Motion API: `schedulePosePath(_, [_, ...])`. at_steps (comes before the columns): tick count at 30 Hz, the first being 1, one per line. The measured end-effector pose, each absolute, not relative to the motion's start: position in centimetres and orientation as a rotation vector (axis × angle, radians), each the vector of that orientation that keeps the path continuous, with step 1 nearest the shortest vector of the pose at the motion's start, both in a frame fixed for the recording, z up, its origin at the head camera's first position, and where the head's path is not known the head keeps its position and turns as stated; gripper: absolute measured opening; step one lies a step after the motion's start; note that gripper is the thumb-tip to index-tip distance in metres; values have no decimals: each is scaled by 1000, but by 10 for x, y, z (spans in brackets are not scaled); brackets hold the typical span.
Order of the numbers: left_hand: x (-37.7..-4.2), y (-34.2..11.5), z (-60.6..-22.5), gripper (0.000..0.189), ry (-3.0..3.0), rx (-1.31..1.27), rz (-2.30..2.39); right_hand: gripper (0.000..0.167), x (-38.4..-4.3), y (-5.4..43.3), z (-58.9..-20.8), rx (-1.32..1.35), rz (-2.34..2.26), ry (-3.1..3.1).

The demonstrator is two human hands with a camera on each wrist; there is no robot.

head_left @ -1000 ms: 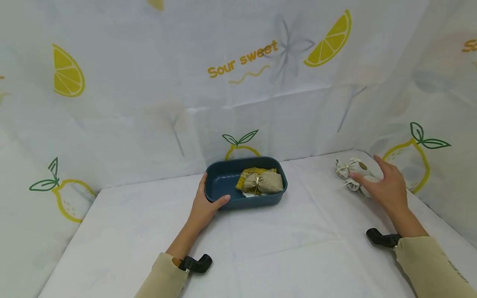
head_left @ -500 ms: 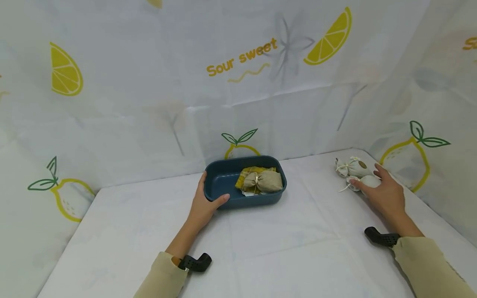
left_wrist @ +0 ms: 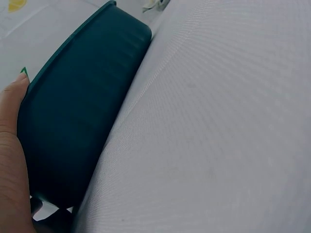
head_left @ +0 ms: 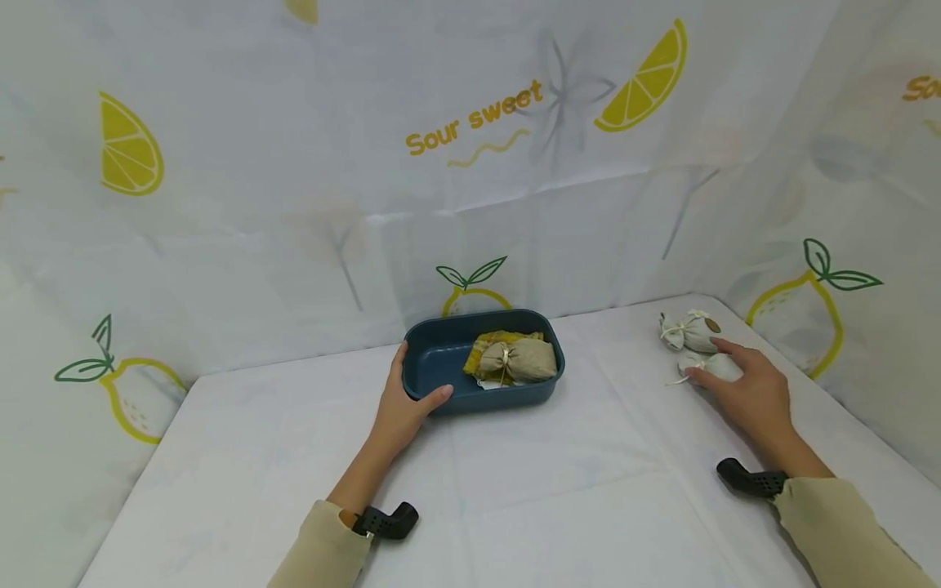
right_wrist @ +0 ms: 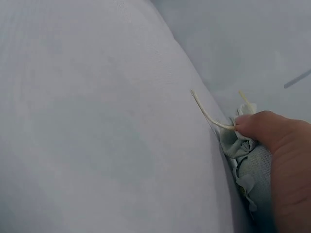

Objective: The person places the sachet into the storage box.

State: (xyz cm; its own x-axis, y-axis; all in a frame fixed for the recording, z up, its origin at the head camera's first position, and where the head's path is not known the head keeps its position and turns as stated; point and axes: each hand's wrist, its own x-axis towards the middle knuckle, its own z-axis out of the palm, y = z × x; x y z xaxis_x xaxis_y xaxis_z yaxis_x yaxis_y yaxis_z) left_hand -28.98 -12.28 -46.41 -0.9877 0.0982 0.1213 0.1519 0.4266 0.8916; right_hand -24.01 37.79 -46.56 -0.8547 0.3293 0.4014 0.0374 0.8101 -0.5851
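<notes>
A dark blue rectangular bin (head_left: 441,402) stands near the back of the table. My left hand (head_left: 400,408) grips its left end, thumb (left_wrist: 14,104) against the front wall and fingers around the left side. Inside the bin's right half, a beige drawstring pouch (head_left: 532,361) lies on a yellow patterned pouch (head_left: 481,353). Over at the back right, my right hand (head_left: 757,392) pinches a small white drawstring pouch (head_left: 724,367) between thumb and fingers, the thumb on its tied neck (right_wrist: 235,143). Just behind it lies another white pouch (head_left: 691,333) with a brown oval patch.
White cloth covers the table (head_left: 551,490). A lemon-printed white curtain (head_left: 294,204) hangs close behind the bin and along the right side of the table.
My right hand has come down and slightly left onto the nearer white pouch, its thumb and fingers closing in on it. The left hand and the bin stay put.
</notes>
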Motion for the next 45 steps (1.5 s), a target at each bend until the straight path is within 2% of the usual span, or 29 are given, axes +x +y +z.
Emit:
schedulePosePath(9, [-290, -123, -464, 107, -2614, -237, -1640, 38, -239, 372, -465, -154, 726, -2488])
schedulePosePath(13, [-290, -124, -463, 107, -2613, -232, -1638, 31, -239, 370, -464, -150, 703, -2437])
schedulePosePath(24, [-290, -123, -462, 108, -2602, -254, -1635, 34, -242, 352, -436, -256, 955, -2321])
schedulePosePath(32, [-291, -123, -465, 108, -2594, -259, -1658, 28, -243, 309, -402, 42, 1016, -2265])
schedulePosePath(45, [-290, -123, -465, 107, -2591, -246, -1665, 27, -263, 242, -364, 335, 1060, -2242])
